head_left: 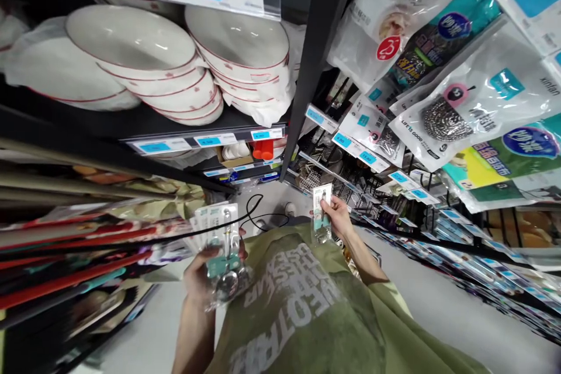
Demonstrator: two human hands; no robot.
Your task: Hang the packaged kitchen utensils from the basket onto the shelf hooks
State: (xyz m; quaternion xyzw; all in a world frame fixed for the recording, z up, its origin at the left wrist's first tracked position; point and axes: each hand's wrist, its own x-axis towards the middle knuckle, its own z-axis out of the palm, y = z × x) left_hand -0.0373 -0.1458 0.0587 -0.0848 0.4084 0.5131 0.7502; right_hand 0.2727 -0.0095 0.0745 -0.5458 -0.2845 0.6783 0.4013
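My left hand point(197, 274) is closed around a fanned stack of packaged metal utensils point(223, 236), low in front of my left side. Each pack has a white and teal card under clear plastic. The front one shows a thin handle and a round, shiny end at the bottom, like a spoon or small ladle. Farther right, my right hand point(339, 216) pinches one similar pack point(322, 207) by its edge, thumb across the card. Its lower end is clear plastic, and the utensil's shape there is hard to make out. The two hands are apart.
Stacked white bowls point(135, 41) with red rims fill the shelf at upper left. Bagged steel-wool scourers point(447, 120) hang at right above rows of price tags. Long red-handled goods point(96, 272) jut in from the left. A black cord point(175, 236) crosses in front of the left packs.
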